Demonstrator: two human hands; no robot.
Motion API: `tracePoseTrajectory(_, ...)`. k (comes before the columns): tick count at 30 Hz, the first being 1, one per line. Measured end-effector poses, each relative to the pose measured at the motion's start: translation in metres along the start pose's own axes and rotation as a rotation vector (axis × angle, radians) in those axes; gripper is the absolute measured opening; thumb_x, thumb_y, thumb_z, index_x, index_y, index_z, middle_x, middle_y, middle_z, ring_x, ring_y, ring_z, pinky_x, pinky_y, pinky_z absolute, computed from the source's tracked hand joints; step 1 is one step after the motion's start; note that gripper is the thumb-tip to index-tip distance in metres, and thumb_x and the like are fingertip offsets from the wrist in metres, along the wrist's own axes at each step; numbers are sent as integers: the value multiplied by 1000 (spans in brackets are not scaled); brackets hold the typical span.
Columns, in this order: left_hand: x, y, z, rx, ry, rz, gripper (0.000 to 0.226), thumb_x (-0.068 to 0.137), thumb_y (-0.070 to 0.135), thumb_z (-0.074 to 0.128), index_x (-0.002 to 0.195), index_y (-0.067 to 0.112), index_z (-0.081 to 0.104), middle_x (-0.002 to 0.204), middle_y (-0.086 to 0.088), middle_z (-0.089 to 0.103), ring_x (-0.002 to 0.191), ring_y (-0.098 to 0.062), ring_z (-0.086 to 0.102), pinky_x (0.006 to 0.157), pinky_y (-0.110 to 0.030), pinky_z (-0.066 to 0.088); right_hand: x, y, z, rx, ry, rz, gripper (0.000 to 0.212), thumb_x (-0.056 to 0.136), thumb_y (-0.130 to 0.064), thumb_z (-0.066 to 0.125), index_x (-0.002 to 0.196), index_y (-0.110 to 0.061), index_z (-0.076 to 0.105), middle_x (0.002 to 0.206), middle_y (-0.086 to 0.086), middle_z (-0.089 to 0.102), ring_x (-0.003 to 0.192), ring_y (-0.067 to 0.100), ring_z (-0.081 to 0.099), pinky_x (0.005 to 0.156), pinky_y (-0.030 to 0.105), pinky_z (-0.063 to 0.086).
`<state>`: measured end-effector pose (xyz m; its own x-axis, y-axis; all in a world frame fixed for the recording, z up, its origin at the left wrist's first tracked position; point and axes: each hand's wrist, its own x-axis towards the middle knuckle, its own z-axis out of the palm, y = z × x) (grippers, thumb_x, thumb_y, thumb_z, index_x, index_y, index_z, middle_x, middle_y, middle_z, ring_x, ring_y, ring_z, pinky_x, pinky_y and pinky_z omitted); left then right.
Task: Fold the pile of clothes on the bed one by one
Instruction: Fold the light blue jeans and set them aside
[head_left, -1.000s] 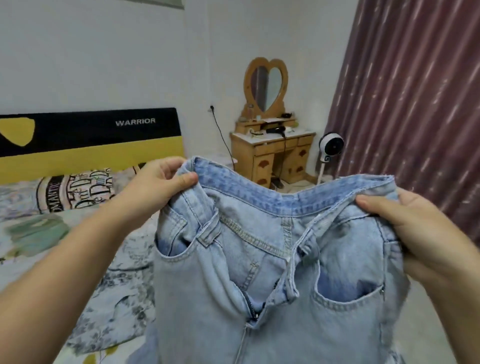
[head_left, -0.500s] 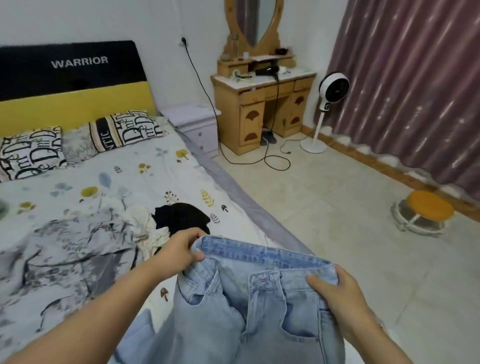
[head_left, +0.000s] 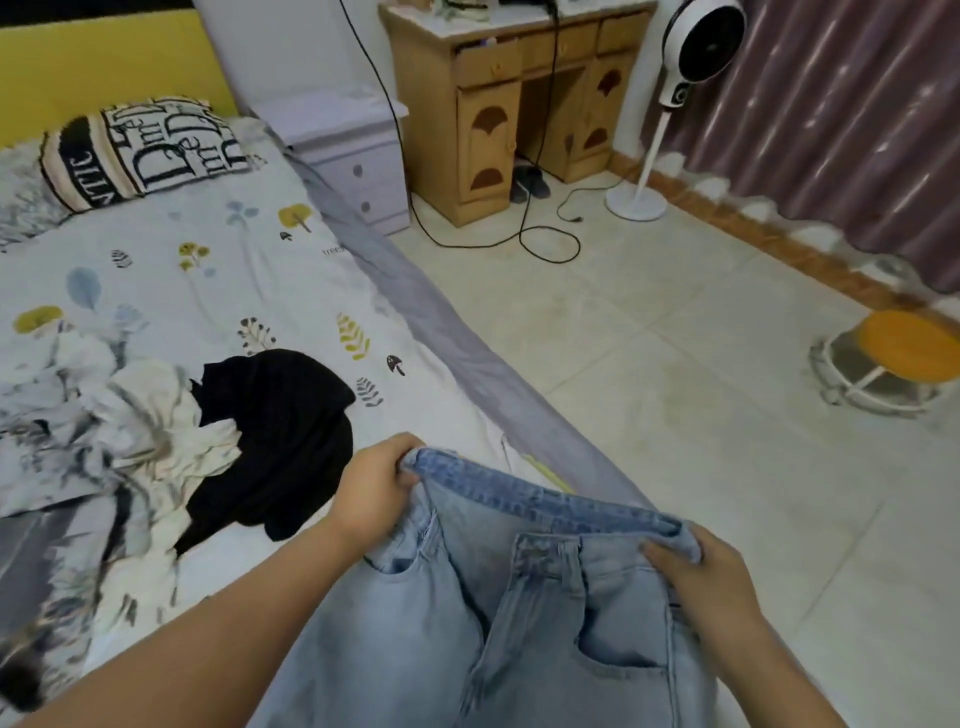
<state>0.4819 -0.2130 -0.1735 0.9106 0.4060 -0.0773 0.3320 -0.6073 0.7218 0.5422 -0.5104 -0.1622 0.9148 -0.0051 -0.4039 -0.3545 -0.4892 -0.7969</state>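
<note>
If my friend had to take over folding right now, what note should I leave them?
Left hand: grips one end of the light blue denim jeans' waistband.
Right hand: grips the other end.
Jeans: held up at the edge of the bed with the leaf-print sheet, not yet folded.
Left to do: fold the jeans, then the crumpled black garment and white printed clothes piled on the bed.

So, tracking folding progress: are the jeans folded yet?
Not folded: the jeans hang spread by the waistband between left hand and right hand.

light blue jeans (head_left: 519, 623), black top (head_left: 280, 431), leafy white sheet (head_left: 208, 291), yellow headboard (head_left: 104, 62), maroon curtain (head_left: 857, 104), orange stool (head_left: 909, 348)
</note>
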Motion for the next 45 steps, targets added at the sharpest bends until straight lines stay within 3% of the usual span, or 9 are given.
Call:
tracePoseTrajectory(7,31,-56,55,299,-104,-160,45,87,8,58,130,7,44,119,-14,54,106,-33,55,84,-37,43,48,59,36,-343,-1,84,45,80,-35,56,110,-2,49,81,9,56,85,37,57,66,34,42)
tracePoseTrajectory(11,39,-62,74,658,-13,261,45,73,0,59,118,7,58,123,-17,55,106,-34,51,83,-40,42,52,70,64,-869,138,-72,76,79,-14,67,144,-14,28,137,26,37,121,41,41,96,48,37)
tracePoseTrajectory(14,49,-62,84,885,-152,735,23,69,18,47,78,17,68,92,-3,67,95,-21,55,76,-32,30,51,69,92,-949,152,-437,75,52,-12,90,120,-6,60,120,27,55,108,40,53,80,54,47)
tracePoseTrajectory(18,51,-48,85,1288,-474,659,16,77,32,60,79,20,71,78,1,66,81,-21,61,86,-31,29,55,81,118,-1095,-80,-426,63,36,-22,96,93,-10,73,110,21,65,109,36,57,84,62,44)
tracePoseTrajectory(23,53,-17,87,1542,-788,462,34,98,30,37,123,17,55,129,0,56,125,-23,41,110,-32,15,45,66,117,-1172,-157,-363,39,94,-17,50,132,-20,39,130,5,47,129,27,34,110,58,12)
tracePoseTrajectory(30,60,-1,63,670,-449,606,26,68,0,44,76,26,42,71,12,42,82,-15,39,70,-30,14,29,49,80,-691,-111,-601,44,62,-18,82,67,-29,40,53,-17,32,59,24,50,72,50,46)
tracePoseTrajectory(37,47,-29,105,835,-495,595,37,77,26,58,114,25,57,102,6,59,107,-17,48,88,-33,13,40,47,73,-650,-140,-501,2,84,-24,67,86,-23,67,81,-7,68,83,21,60,93,46,39)
tracePoseTrajectory(41,45,-29,130,804,-370,755,9,54,27,70,62,25,65,56,10,56,61,-19,59,71,-31,21,47,55,89,-856,-188,-407,8,93,-25,54,88,-23,61,90,-1,66,96,23,56,98,40,28)
tracePoseTrajectory(45,48,-26,143,511,-46,601,16,66,28,57,73,20,69,76,2,62,75,-24,61,73,-30,23,57,52,105,-589,115,-539,5,81,-13,70,77,-16,67,74,2,66,77,28,60,80,39,36)
